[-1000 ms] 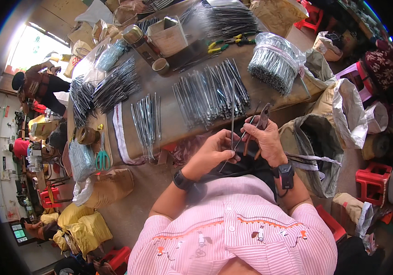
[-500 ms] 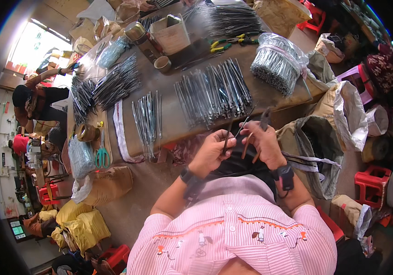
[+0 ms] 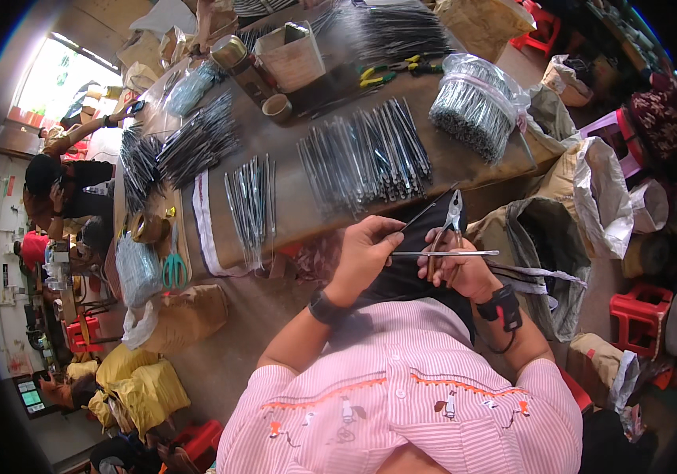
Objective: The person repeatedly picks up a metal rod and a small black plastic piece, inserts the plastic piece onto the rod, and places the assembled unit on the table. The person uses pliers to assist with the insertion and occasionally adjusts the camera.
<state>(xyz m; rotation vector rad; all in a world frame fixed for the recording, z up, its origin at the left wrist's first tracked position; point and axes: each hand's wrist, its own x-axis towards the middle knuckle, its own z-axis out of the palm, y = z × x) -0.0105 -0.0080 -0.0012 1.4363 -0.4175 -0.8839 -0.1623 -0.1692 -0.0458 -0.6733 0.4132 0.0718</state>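
My left hand (image 3: 366,251) is closed, pinching thin metal rods between thumb and fingers. A dark rod (image 3: 431,208) slants from it toward the upper right. A shinier rod (image 3: 457,253) lies level and crosses in front of my right hand (image 3: 469,276). That hand is closed round the brown handles of a pair of pliers (image 3: 454,215), jaws pointing up. Whether the right fingers also touch the level rod I cannot tell. Just beyond, on the table, lie a wide row of metal rods (image 3: 374,154) and a smaller bunch (image 3: 250,205).
A bundle of rods in plastic (image 3: 477,110) stands at the table's right edge. More rods (image 3: 204,138), a flask (image 3: 235,59), a cup (image 3: 277,107) and other pliers (image 3: 376,75) are on the table (image 3: 291,178). Teal scissors (image 3: 174,268) hang left. Sacks (image 3: 540,253) stand right. A person (image 3: 54,178) sits far left.
My left hand has turned, and one rod now lies level across the front of my right hand. The pliers have tilted and show brighter jaws.
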